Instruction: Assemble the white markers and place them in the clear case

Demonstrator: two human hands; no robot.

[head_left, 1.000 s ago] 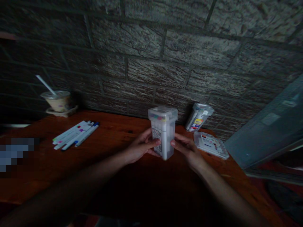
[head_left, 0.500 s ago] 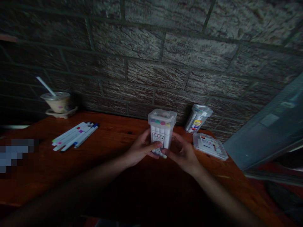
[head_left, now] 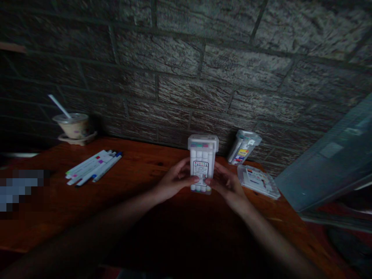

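- At the middle of the wooden table [head_left: 139, 166], a clear marker case [head_left: 199, 155] stands upright, its label [head_left: 200, 169] facing the wearer; whether its base touches the wood cannot be told.
- The left hand [head_left: 174, 181], half curled, grips the marker case's left side, thumb on the label.
- The right hand [head_left: 228, 185], likewise half curled, grips the right side.
- On the table's left: loose markers [head_left: 94, 167].
- Table's far-left corner: cup [head_left: 73, 128].
- Table's far right: second case [head_left: 241, 150], flat box [head_left: 260, 182].

A dim stone-block wall [head_left: 180, 54] backs a reddish-brown wooden table [head_left: 139, 164]
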